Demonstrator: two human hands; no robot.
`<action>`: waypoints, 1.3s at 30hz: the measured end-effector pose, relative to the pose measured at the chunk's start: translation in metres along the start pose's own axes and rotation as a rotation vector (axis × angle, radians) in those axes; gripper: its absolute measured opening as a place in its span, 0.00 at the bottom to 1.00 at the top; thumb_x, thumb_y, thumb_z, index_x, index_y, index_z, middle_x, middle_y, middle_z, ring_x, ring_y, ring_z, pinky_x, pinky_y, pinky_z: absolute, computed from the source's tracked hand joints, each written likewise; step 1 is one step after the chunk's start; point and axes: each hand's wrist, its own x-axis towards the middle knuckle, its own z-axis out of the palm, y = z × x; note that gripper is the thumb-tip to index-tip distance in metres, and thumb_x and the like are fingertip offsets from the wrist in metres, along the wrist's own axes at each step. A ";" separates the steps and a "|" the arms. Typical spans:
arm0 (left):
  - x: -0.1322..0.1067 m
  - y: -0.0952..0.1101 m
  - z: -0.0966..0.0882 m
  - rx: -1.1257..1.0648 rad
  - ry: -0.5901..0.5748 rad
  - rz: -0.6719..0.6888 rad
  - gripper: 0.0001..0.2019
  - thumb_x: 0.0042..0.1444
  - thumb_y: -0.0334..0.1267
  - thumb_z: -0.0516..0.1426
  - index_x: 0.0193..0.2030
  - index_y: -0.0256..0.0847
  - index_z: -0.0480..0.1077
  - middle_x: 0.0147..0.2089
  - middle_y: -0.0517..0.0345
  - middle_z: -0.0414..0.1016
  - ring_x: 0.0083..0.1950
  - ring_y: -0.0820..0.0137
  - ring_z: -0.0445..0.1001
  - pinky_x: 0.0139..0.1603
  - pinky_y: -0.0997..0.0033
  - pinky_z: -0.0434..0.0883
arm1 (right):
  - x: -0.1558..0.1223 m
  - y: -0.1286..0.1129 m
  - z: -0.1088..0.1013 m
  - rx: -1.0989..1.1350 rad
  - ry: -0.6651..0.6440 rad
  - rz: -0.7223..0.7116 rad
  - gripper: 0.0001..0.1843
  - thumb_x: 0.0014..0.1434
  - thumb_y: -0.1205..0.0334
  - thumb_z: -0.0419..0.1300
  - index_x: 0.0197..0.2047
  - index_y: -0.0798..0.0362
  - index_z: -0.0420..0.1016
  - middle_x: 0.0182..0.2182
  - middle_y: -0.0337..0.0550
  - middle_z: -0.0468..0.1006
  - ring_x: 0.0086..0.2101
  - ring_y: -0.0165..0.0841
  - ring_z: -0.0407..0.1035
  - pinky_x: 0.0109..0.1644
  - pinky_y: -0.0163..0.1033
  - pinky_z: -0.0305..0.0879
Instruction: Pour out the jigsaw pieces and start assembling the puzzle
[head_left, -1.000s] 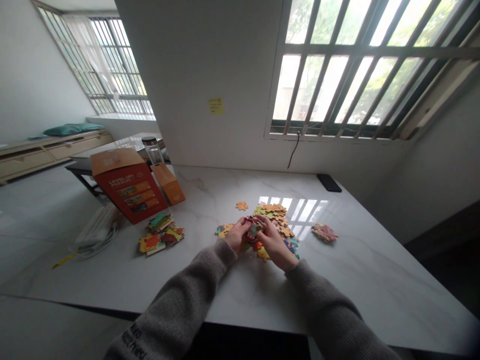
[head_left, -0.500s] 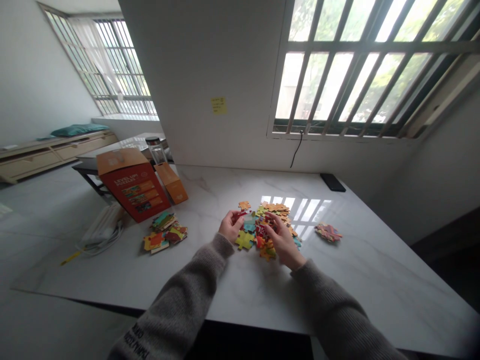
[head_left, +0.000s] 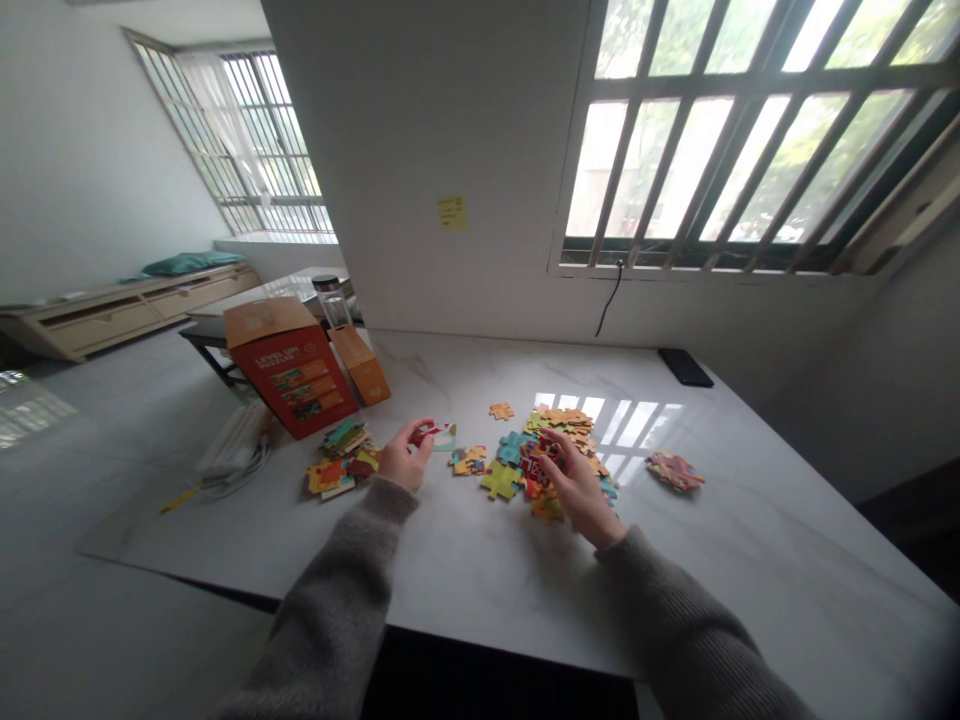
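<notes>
My left hand (head_left: 403, 456) pinches a small red jigsaw piece (head_left: 429, 432) between finger and thumb, just right of a stack of colourful puzzle pieces (head_left: 337, 465). A pale green piece (head_left: 444, 438) lies at or just behind those fingertips. My right hand (head_left: 579, 490) rests its fingers on a loose heap of jigsaw pieces (head_left: 562, 455). Its fingers hide part of the heap, and I cannot tell whether they hold a piece. Separate pieces, including a yellow-green one (head_left: 500, 480), lie between my hands.
An open red-and-orange puzzle box (head_left: 285, 368) and its orange flap piece (head_left: 360, 365) stand at the back left of the marble table (head_left: 480, 590). Further pieces (head_left: 675, 471) lie to the right. A black phone (head_left: 685, 367) lies near the wall.
My left hand has moved left from the heap, carrying the red piece. My right hand stays over the heap. The whole view has shifted slightly.
</notes>
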 end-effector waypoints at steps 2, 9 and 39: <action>0.001 -0.015 -0.031 0.086 0.055 -0.033 0.18 0.55 0.43 0.55 0.49 0.38 0.74 0.40 0.52 0.79 0.36 0.67 0.74 0.35 0.72 0.69 | 0.000 0.001 0.001 -0.017 0.004 -0.011 0.24 0.62 0.49 0.57 0.60 0.46 0.67 0.52 0.46 0.71 0.49 0.39 0.69 0.56 0.48 0.69; -0.007 -0.056 -0.093 0.548 0.213 -0.206 0.15 0.56 0.43 0.56 0.45 0.42 0.77 0.37 0.51 0.79 0.42 0.58 0.74 0.47 0.58 0.66 | -0.002 -0.003 0.006 -0.030 0.007 0.000 0.26 0.60 0.48 0.59 0.59 0.47 0.68 0.45 0.46 0.73 0.38 0.36 0.71 0.43 0.44 0.73; -0.022 0.042 0.086 -0.512 -0.465 -0.083 0.17 0.51 0.52 0.62 0.35 0.39 0.68 0.24 0.64 0.66 0.24 0.76 0.65 0.25 0.77 0.63 | -0.005 -0.002 0.019 0.293 -0.062 0.111 0.20 0.60 0.46 0.58 0.51 0.47 0.65 0.30 0.35 0.69 0.24 0.27 0.64 0.24 0.32 0.63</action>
